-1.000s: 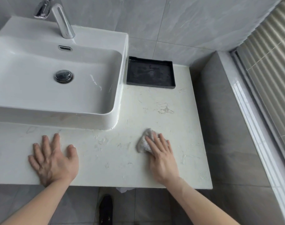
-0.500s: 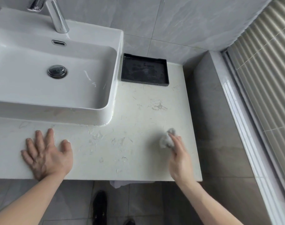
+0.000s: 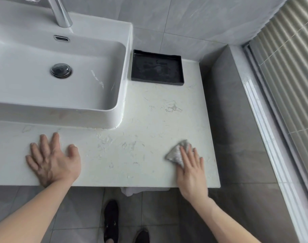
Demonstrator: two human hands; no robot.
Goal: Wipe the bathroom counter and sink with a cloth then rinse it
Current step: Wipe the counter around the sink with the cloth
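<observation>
- Right hand (image 3: 191,170) presses straight fingers flat on the grey cloth (image 3: 176,153), near the table's (image 3: 132,137) front right corner.
- Left hand (image 3: 52,161) rests splayed and released on the table before the white sink (image 3: 112,118).

Flat right hand (image 3: 191,170) on cloth (image 3: 175,154)

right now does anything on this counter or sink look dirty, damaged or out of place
Yes. Pale smears and flaky residue mark the counter in front of the sink and near the black tray. The tray's inside looks filmy, and a whitish streak runs down the sink basin's right side.
</observation>
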